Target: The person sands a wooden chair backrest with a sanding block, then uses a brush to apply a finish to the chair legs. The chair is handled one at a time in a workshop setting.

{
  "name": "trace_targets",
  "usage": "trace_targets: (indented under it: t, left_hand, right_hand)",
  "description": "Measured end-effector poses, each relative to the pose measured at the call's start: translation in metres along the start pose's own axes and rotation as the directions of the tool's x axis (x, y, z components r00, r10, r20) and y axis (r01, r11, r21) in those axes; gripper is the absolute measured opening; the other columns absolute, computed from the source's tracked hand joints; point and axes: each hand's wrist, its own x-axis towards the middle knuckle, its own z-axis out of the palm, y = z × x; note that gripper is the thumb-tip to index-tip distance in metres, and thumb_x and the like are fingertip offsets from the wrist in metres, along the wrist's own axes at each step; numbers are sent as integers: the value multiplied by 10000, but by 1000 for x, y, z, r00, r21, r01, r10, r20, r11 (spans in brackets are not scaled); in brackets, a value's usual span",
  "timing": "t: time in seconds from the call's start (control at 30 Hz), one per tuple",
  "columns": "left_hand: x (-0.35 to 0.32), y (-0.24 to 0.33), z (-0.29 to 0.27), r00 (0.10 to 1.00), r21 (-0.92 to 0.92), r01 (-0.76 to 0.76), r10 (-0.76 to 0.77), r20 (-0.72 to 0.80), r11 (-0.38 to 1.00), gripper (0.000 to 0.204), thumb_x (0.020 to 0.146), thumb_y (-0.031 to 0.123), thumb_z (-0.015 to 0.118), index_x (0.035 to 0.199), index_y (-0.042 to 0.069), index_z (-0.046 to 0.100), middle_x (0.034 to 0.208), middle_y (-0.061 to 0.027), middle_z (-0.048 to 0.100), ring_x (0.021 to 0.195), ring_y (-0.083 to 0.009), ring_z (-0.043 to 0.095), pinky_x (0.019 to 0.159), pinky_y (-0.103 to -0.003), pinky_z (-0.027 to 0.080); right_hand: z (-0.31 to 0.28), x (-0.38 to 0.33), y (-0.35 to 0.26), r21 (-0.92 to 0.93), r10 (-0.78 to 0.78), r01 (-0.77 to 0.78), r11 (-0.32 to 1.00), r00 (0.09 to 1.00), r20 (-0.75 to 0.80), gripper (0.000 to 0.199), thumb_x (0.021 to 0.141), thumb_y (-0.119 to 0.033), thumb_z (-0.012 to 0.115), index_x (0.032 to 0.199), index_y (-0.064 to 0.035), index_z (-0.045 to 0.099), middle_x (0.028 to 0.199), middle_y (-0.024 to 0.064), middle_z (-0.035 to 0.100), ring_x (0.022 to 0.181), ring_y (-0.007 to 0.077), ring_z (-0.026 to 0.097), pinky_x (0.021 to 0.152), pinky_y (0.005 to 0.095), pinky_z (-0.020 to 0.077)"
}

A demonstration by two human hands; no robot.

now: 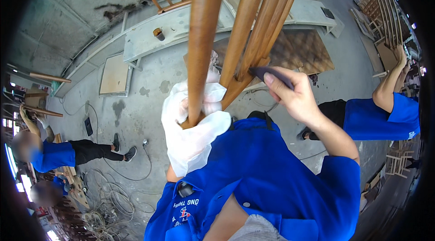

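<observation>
Well to the left of the left hand [188, 140], a co-worker [52, 156] holds a wooden part. Nearer, a coiled hose [111, 193] lies on the floor [149, 71]. Beyond the left hand and to its left, a brown cup [158, 34] stands on the surface [140, 47].

The left hand, in a loose white covering, is closed around one spindle [202, 37] of the wooden frame [240, 28], close to the rail [234, 90]. The exact finger placement is hidden. The frame is the workpiece: it sits between the hands, its spindles reaching up and away from them.

The bare right hand [293, 95] pinches a dark pad [277, 75] between thumb and fingers. The pad's tip appears to touch the rail beside a spindle base. Beyond the right hand, a brown panel [312, 50] lies low; well to its right, a second co-worker [376, 118] holds another frame [390, 19].

Step in hand, as judged: rubbing down the spindle joint with the pad. The next move likely calls for a firm left-hand grip, light pressure from the pad tip into the corner, and then a shift to the adjacent joint.
</observation>
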Motion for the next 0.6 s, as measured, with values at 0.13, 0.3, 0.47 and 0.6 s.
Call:
trace_targets:
  t: [0.13,0.3,0.47,0.6]
  left_hand:
    - [0,-12,21,999,-8,41,-41,19,999,588,628,73,930,1173,-5,723,1480,-235,645,1392,-369,608,1106,-481,532]
    - [22,-32,50,949,-117,-105,135,285,988,721,650,164,993,1305,29,722,1525,-223,608,1447,-365,568,1168,-482,484]
    - [17,-34,82,940,-64,-45,64,336,997,828,702,152,981,1450,52,639,1521,-165,607,1433,-320,568,1196,-451,443]
    - [1,-19,99,906,-116,52,2,423,992,919,755,204,922,1581,64,541,1509,-153,624,1371,-263,603,1181,-400,447]
  right_hand:
    - [17,-16,-28,493,382,-373,786,920,86,318,1144,-300,617,1224,-10,722,759,7,627,565,39,466,500,240,345]
    - [8,-31,-38,491,273,-210,845,960,-58,263,1138,-266,625,1152,-21,719,751,-18,618,569,43,462,503,253,346]
    - [-3,-63,-40,168,120,-81,982,965,-232,334,1122,-218,636,1348,1,746,775,-12,648,733,52,572,664,258,460]
    - [-14,-81,-45,227,177,-125,966,958,-224,317,1101,-190,656,1322,11,761,778,-18,647,712,51,556,644,258,449]
